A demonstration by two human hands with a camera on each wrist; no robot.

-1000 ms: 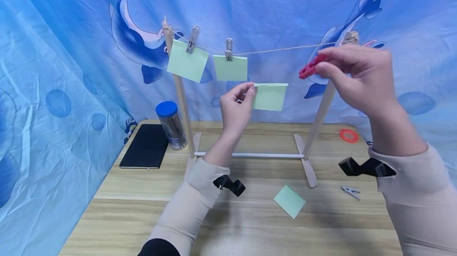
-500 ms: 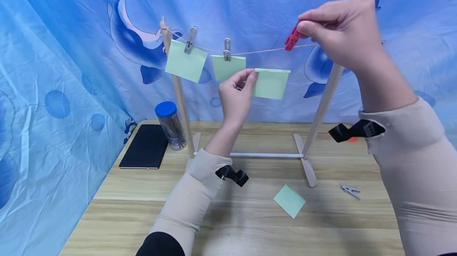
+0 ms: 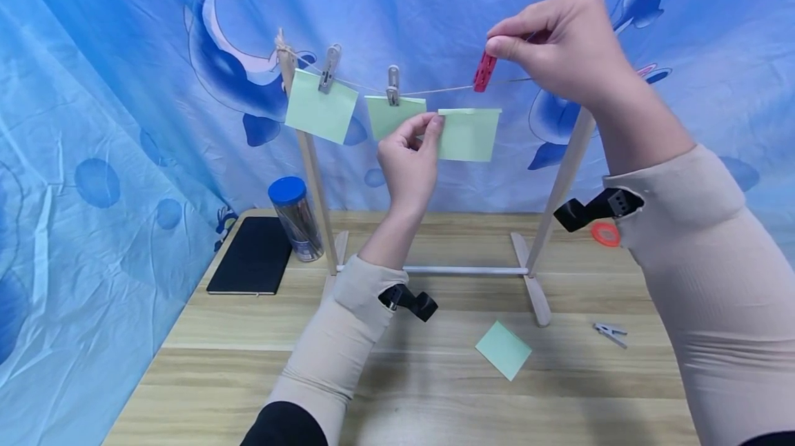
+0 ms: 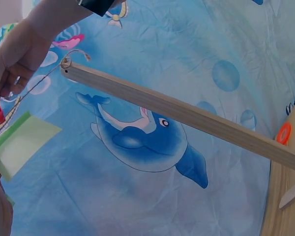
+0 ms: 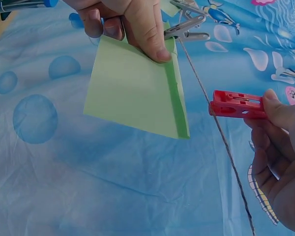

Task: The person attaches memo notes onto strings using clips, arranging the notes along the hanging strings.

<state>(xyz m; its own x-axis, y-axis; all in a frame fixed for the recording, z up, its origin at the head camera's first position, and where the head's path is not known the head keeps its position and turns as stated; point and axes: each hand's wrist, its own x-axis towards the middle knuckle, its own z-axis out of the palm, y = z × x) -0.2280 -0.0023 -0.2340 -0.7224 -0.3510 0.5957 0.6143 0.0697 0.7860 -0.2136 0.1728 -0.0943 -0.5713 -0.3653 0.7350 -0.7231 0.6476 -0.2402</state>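
My left hand (image 3: 408, 166) pinches the upper left corner of a green paper (image 3: 468, 135) with a folded top edge, held just below the string (image 3: 450, 90). My right hand (image 3: 562, 45) pinches a red clothespin (image 3: 484, 72) whose lower end is at the string. In the right wrist view the red clothespin (image 5: 238, 104) meets the string, apart from the green paper (image 5: 132, 86). Two grey clothespins (image 3: 330, 68) (image 3: 393, 85) hold green papers (image 3: 321, 106) (image 3: 388, 114) on the string farther left; my left hand partly covers the second paper.
The string hangs between two wooden posts (image 3: 568, 156) joined by a white bar (image 3: 466, 270). On the table (image 3: 248, 363) lie a green paper (image 3: 504, 351), a grey clothespin (image 3: 611, 334), a red ring (image 3: 605, 234) and a black notebook (image 3: 251, 256), with a blue-lidded jar (image 3: 297, 218) standing beside it.
My left hand has risen with the green paper toward the string. The right hand has moved up and left, bringing the red clothespin to the string above the paper.
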